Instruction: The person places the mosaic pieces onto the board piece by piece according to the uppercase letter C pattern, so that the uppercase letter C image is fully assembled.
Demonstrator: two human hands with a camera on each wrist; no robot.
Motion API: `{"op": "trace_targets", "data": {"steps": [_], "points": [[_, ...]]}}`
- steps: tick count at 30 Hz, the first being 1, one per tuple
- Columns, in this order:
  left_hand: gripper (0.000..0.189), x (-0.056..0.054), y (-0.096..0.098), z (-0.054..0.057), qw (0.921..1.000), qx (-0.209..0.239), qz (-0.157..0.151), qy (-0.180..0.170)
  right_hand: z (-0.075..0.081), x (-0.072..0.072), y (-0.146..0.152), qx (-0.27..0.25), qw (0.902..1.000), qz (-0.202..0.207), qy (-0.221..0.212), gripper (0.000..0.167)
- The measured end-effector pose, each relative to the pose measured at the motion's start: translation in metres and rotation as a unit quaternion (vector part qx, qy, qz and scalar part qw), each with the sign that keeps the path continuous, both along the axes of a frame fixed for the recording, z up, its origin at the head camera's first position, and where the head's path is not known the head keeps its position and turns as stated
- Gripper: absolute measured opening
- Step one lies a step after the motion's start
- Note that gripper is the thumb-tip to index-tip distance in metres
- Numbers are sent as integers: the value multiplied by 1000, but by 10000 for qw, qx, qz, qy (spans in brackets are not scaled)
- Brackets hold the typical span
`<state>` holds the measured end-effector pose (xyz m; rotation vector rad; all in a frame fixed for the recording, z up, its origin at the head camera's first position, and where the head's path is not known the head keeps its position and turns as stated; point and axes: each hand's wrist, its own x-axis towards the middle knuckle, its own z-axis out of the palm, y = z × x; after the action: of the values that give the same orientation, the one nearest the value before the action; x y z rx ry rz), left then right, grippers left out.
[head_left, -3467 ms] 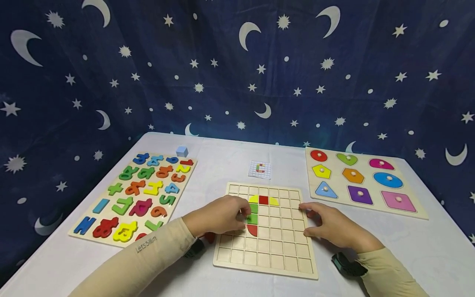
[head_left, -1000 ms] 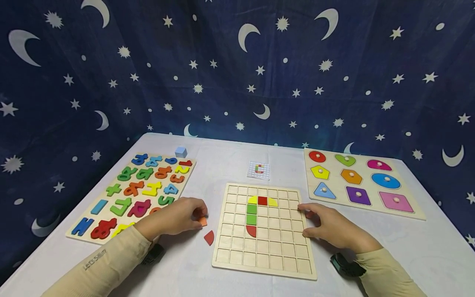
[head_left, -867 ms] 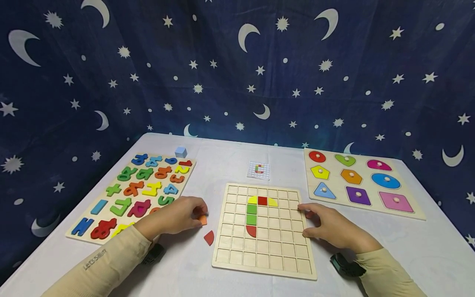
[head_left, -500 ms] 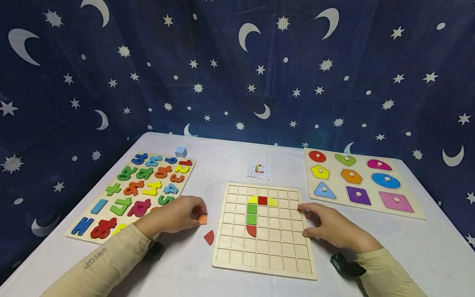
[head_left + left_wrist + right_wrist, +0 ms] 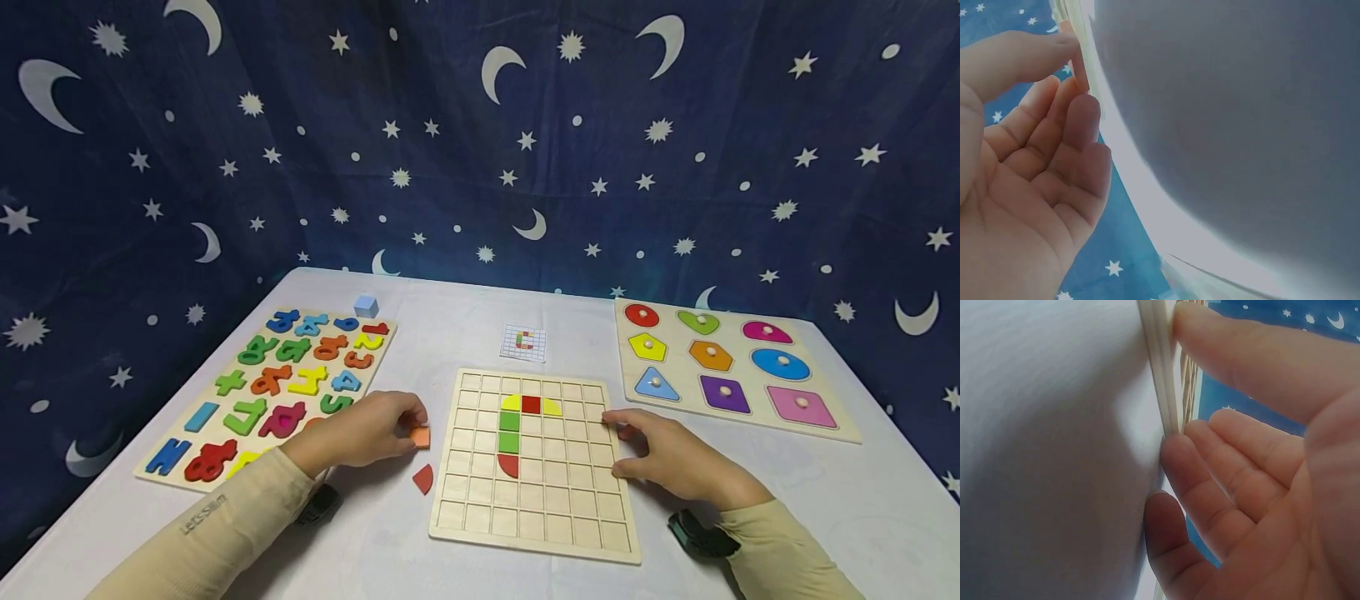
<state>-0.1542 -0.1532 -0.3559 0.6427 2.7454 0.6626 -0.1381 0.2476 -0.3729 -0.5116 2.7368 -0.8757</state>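
Observation:
My left hand (image 5: 372,429) pinches an orange square tile (image 5: 422,437) between thumb and fingertips, left of the wooden grid board (image 5: 573,500). In the left wrist view the orange tile (image 5: 1080,65) shows edge-on by the thumb. A red quarter-circle tile (image 5: 423,479) lies on the table between hand and board. On the board, a red square (image 5: 531,405) sits between two yellow quarter-circles; two green squares (image 5: 509,432) and a red quarter-circle (image 5: 508,465) run down below the left yellow one. My right hand (image 5: 667,454) touches the board's right edge with loosely bent fingers and thumb.
A small pattern card (image 5: 524,342) lies behind the board. To the left is a number puzzle board (image 5: 225,392), partly behind the left arm, with a light blue cube (image 5: 366,307) behind it. A knobbed shape puzzle (image 5: 738,367) lies at the back right.
Earlier my left hand was over the grid board near the red quarter-circle; it moved left to the orange tile. Lately hand and tile have shifted slightly right. The right hand stays put.

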Motion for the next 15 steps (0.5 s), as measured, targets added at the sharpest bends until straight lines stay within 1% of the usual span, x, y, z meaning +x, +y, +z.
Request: {"op": "trace_targets", "data": {"steps": [5, 10, 15], "points": [[21, 0, 10, 3, 9997, 208, -154, -11, 1, -1, 0, -1, 10000, -45, -43, 67], [20, -1, 22, 2, 9979, 453, -456, 79, 1, -1, 0, 5, 9999, -59, -83, 67], [18, -2, 36, 2, 9958, 533, -729, 162, 1, 0, 0, 28, 10000, 5, -44, 68]]}}
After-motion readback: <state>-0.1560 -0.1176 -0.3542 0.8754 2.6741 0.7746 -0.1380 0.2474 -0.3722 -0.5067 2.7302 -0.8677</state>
